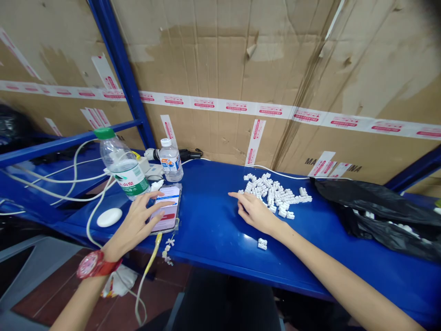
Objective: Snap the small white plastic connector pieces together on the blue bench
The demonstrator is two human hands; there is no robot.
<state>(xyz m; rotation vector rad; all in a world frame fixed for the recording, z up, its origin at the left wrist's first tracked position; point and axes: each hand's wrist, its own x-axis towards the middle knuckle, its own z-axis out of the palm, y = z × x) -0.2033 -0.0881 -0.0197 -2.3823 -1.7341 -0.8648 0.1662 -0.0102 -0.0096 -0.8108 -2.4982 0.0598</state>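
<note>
My left hand (142,216) is spread over a phone (169,209) with a lit screen, its fingertips on or just above the glass. Nothing is gripped in it. At the left edge of a heap of small white plastic pieces (272,191), my right hand (257,212) hovers or rests with the index finger stretched out to the left. The other fingers are bent below it, and no piece shows between them. Nearer the front edge, apart from the heap, lie a couple of white pieces (262,244) together. A yellow-ended cable (156,246) and a charm strap (167,251) hang at the phone's lower end.
Left of the phone stand a green-capped water bottle (126,170), a smaller bottle (171,162) and a white oval object (109,217). White cables (77,170) cross there. A black plastic bag (382,207) with white pieces lies right on the blue table (213,230). Cardboard (213,59) backs it.
</note>
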